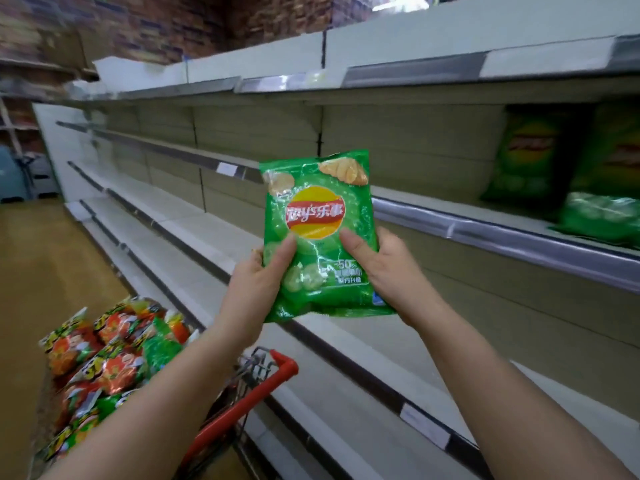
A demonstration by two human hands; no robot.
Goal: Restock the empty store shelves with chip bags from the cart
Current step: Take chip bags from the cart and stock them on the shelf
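- Two bare forearms (156, 410) reached up from the bottom edge, with the left hand (254, 282) and right hand (391, 271) raised side by side before the shelves (207, 223).
- Each grip clasped the green chip bag (318, 216), with one thumb on its lower left face, the other on its lower right, and the fingers hidden behind.
- The bag stood upright in the air, in front of a shelf's front edge.
- The red-handled cart (242, 407) at the lower left held heaped red-and-green snack bags (104, 358).
- Blurred green bags (533, 161) stood at a shelf's right end.
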